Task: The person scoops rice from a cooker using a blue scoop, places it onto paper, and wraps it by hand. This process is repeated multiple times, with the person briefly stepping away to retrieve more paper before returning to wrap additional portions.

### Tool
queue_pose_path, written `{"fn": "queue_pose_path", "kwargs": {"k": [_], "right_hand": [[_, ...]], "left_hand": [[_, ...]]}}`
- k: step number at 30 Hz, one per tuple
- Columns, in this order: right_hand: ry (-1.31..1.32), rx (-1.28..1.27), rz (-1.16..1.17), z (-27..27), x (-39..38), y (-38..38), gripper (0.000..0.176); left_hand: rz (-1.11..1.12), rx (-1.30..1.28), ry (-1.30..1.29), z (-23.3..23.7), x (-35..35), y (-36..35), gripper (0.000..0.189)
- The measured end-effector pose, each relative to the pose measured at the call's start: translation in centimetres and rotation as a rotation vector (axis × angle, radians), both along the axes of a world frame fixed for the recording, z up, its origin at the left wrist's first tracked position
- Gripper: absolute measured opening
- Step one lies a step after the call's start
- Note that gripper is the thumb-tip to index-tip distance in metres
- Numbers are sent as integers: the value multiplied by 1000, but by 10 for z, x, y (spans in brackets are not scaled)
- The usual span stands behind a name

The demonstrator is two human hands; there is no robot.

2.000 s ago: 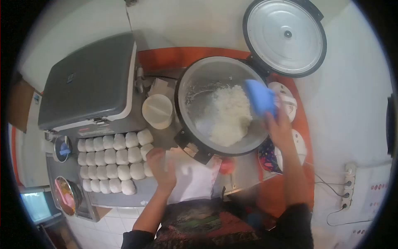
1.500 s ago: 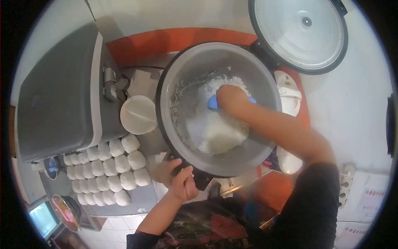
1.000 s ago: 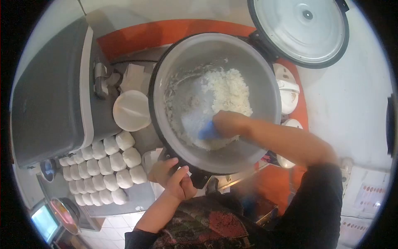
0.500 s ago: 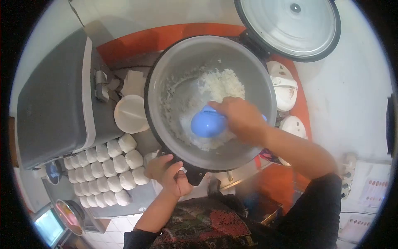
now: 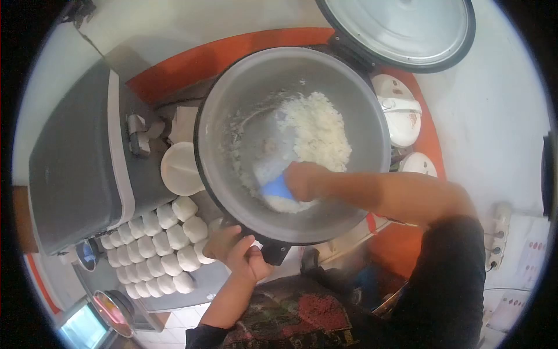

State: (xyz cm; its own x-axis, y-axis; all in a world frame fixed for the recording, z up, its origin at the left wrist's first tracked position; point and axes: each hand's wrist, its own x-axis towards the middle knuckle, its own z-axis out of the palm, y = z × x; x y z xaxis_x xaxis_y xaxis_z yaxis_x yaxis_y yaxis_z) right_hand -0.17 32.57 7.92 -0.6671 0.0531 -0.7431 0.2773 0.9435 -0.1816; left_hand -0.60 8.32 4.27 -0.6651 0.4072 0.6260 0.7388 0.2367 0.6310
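We are looking down into a wide, open rice pot (image 5: 366, 142), and we appear to be partway through scooping. Our right hand (image 5: 305, 181) is closed around a blue scoop (image 5: 278, 188), which sits low in the pot, at the near edge of the white rice (image 5: 319, 131). Our right elbow is bent; the forearm reaches in over the pot's right side, knuckles upward. Our left hand (image 5: 239, 253) is at the dark front bracket (image 5: 276, 251), fingers bent against it; we cannot tell how firmly it grips. The next move seems to call for pushing the scoop under the rice, keeping the pot steady.
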Motion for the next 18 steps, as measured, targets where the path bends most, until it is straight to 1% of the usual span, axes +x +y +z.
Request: {"fn": "queue_pose_path", "kwargs": {"k": [2, 5, 8, 11, 13, 14, 17, 18], "right_hand": [[-37, -72, 28, -11, 2, -1, 26], [55, -139, 35, 4, 7, 1, 29], [339, -255, -72, 16, 35, 3, 21], [500, -299, -106, 61, 50, 0, 20], [469, -349, -204, 83, 51, 1, 22], [456, -373, -252, 93, 50, -1, 23], [91, -579, -700, 129, 39, -18, 17], [112, -622, -795, 128, 41, -20, 16]], "left_hand": [[-4, 15, -2, -1, -1, 0, 19], [11, 55, -16, -1, 1, 3, 20], [30, 95, -36, 0, 4, 7, 21], [34, 128, -51, 1, 5, 11, 22], [54, 113, -24, 2, 5, 11, 24], [5, 146, -33, -5, 2, 7, 23], [-29, 119, 3, -6, -2, 4, 24], [-56, 184, -41, -8, -1, 3, 29]]}}
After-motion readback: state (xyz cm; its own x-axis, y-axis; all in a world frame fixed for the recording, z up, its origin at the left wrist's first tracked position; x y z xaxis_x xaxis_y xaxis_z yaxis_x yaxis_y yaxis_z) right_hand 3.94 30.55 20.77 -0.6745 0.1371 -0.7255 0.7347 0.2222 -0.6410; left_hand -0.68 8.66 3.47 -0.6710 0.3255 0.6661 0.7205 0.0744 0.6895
